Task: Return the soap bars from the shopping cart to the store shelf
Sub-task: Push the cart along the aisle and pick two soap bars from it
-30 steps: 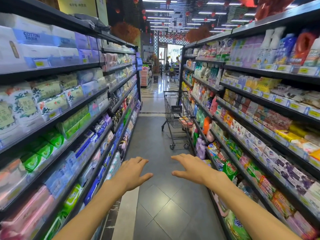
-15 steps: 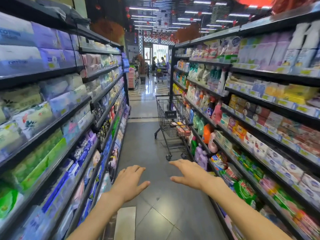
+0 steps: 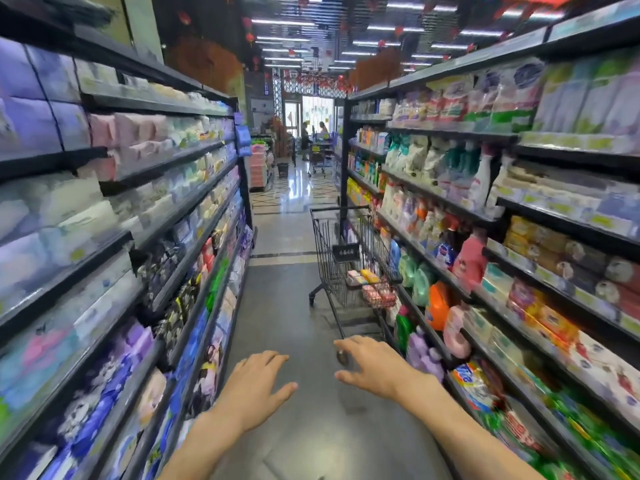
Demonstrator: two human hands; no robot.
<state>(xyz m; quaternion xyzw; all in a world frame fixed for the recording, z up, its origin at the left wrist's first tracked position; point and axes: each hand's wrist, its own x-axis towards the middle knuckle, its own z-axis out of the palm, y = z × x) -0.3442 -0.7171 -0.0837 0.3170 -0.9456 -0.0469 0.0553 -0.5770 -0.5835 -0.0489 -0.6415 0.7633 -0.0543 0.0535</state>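
Shopping cart (image 3: 349,261) looming nearer than a second ago, grey tiled aisle floor (image 3: 287,306) running between stocked shelves, soap bars (image 3: 369,284) lying in the cart, well ahead of left hand (image 3: 258,386) and right hand (image 3: 372,365), both reaching forward, fingers spread, holding nothing.

Shopping cart (image 3: 349,258): black wire. Inside it, soap bars (image 3: 372,287) pink, yellow and red. Beside the cart, right shelf: orange detergent bottle (image 3: 437,306), pink bottle (image 3: 470,259), green bottles (image 3: 414,275). Floor (image 3: 294,313) under the cart: grey tile.
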